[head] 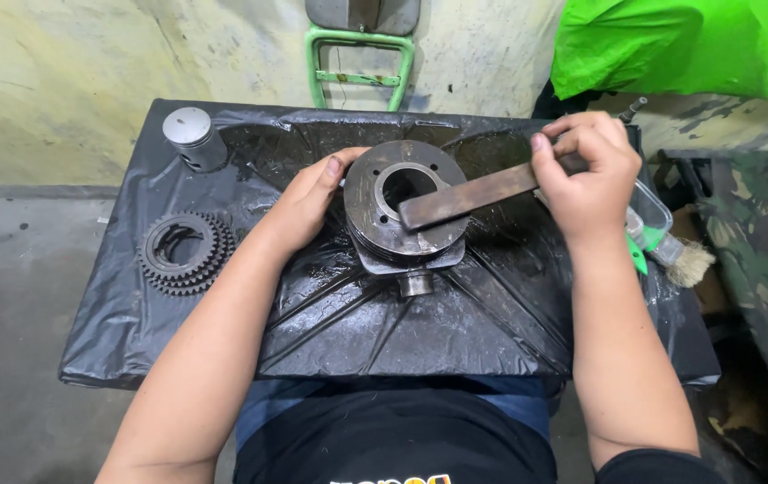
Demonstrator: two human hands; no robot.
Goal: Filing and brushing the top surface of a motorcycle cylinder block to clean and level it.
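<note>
Two hands on one job, biggest items first. Table (177,345) wrapped in black plastic sheet, wet-looking and creased; grey floor to the left, stained pale wall behind; green plastic cover (671,45) top right, camouflage cloth (760,242) at the right edge; green metal frame (359,63) leans at the wall behind the table.

Engine cylinder (402,237) sits upright at the middle of the table, round finned body, flat top face up with the bore open, a stub port pointing toward the person; metal is dark and grimy.

Flat metal bar (469,197) lies across the cylinder's top face, one end on the rim just beside the bore, the other end running right into the right hand.

Left hand (308,202) rests against the cylinder's left side; fingers together and curved along the fins, thumb up by the top rim; bracing, not wrapped fully round.

Right hand (585,170) is clamped on the bar's far end, fingers curled over it, thumb pressed on its upper edge.

Gear stack (185,253) lies flat on the table's left part, well apart from the cylinder; silver piston (194,136) stands at the back left corner.

Brush (681,258) with pale bristles and a clear container (653,211) sit just right of the right wrist, partly hidden by it.
</note>
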